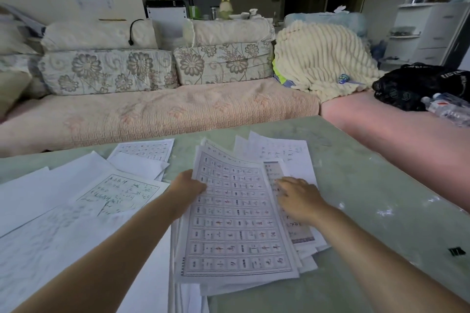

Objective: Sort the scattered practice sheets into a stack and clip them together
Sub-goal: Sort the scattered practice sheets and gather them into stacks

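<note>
The stack [236, 236] fans unevenly; your left hand [189, 187] pinches its left edge, right hand [297, 198] spread flat atop. Lifting now could scatter it.

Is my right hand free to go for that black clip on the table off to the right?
Probably yes. The right hand lies flat on the sheets, holding nothing, and only bare table shows between it and the black clip.

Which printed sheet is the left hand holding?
The white grid-printed practice sheet topping the centre pile: the left hand grips its left edge; others lie flat.
</note>
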The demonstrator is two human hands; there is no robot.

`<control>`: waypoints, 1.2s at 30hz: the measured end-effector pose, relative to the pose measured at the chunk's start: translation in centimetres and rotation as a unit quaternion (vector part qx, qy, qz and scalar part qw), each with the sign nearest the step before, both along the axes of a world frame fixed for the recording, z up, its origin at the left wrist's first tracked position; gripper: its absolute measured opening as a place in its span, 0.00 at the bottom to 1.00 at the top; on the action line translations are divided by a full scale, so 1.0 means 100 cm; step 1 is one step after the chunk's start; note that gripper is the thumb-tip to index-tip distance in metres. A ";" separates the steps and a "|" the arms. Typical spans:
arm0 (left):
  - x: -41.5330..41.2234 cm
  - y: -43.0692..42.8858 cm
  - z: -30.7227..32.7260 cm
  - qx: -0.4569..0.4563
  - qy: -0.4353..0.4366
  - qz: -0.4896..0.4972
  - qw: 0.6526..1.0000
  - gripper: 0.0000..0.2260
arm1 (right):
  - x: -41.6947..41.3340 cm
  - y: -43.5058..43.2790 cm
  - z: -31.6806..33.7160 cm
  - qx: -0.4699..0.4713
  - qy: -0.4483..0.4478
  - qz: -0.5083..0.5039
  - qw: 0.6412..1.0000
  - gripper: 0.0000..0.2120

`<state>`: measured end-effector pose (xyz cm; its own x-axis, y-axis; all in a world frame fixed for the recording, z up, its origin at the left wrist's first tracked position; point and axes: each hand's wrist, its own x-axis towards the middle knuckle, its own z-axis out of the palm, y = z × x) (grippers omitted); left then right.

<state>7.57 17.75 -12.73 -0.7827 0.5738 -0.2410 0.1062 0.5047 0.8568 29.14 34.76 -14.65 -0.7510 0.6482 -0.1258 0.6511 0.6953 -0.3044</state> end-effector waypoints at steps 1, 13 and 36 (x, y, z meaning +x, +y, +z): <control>-0.002 -0.006 0.003 -0.003 0.019 0.009 1.000 0.12 | 0.001 -0.001 0.001 0.023 -0.012 -0.001 1.000 0.25; 0.017 -0.027 -0.003 -0.150 0.365 -0.060 0.917 0.34 | 0.016 -0.015 0.008 -0.004 0.019 0.004 1.000 0.48; 0.030 0.127 -0.023 -0.211 0.358 -0.307 0.856 0.46 | 0.030 0.048 -0.014 -0.131 0.248 -0.175 0.944 0.27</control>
